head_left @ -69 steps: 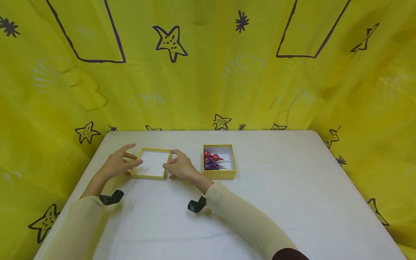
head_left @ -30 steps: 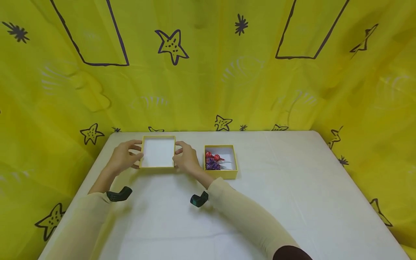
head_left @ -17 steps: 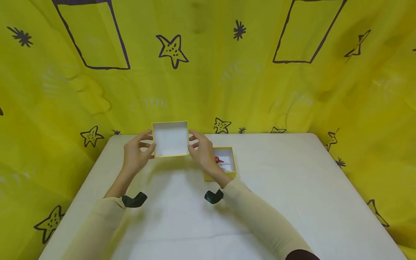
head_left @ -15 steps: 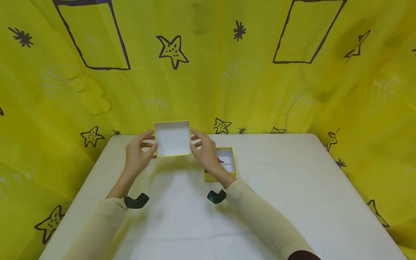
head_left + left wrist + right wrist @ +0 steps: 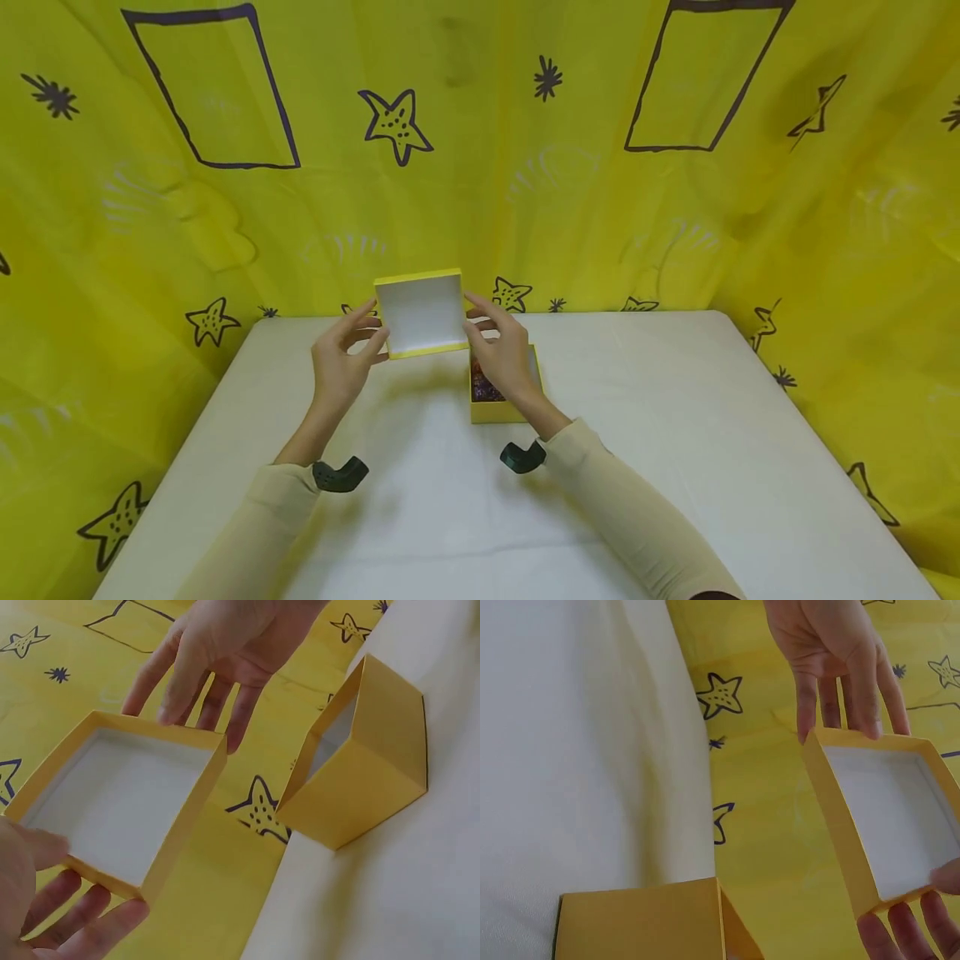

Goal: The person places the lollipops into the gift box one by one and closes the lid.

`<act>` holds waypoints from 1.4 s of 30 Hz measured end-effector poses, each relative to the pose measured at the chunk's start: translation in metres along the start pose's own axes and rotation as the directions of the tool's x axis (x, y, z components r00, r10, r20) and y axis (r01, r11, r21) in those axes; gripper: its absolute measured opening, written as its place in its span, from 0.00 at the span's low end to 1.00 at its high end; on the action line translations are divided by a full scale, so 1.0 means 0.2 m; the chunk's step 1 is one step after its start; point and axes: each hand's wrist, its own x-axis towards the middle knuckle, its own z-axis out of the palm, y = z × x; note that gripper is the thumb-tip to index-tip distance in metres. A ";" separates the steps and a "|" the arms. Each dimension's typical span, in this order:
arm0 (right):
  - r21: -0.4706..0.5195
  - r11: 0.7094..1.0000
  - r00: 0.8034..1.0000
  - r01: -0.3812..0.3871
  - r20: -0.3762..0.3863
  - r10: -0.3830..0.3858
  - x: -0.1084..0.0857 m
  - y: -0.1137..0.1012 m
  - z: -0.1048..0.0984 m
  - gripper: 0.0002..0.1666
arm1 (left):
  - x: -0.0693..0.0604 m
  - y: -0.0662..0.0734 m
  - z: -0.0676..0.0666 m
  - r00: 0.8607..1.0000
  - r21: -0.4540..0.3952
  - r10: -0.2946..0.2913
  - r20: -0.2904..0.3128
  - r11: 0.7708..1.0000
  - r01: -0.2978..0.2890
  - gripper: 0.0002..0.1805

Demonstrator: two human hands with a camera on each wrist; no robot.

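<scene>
Between both hands a shallow yellow box lid is held up off the table, tilted so its white inside faces me. My left hand pinches its left side, thumb at the rim and fingers behind. On the opposite side my right hand grips it the same way. Behind the right hand stands the yellow box base on the table, its top uncovered. Purple-wrapped lollipops show inside it, partly hidden by the right hand. In the left wrist view the box base stands apart from the lid.
A white-covered table carries the box base. Yellow curtain with starfish drawings surrounds its back and sides. Dark green wrist devices sit at both sleeve cuffs.
Both hands have raised the lid off the table, tipped it up toward me and carried it right, toward the box base. The right hand now covers part of the base.
</scene>
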 end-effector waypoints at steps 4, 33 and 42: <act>0.008 0.999 0.999 -0.035 -0.027 0.036 -0.01 0.01 -0.01 0.24 | -0.01 0.01 0.05 0.999 -0.023 -0.051 -0.003 0.998 0.051 0.21; 0.242 0.962 0.992 -0.128 0.013 0.129 -0.02 0.00 -0.08 0.23 | -0.03 0.03 0.15 0.967 -0.307 -0.243 0.073 0.917 0.253 0.25; 0.280 0.955 0.981 -0.095 0.191 0.042 -0.01 0.04 -0.22 0.30 | -0.03 0.04 0.08 0.957 -0.288 -0.167 0.238 0.929 0.234 0.30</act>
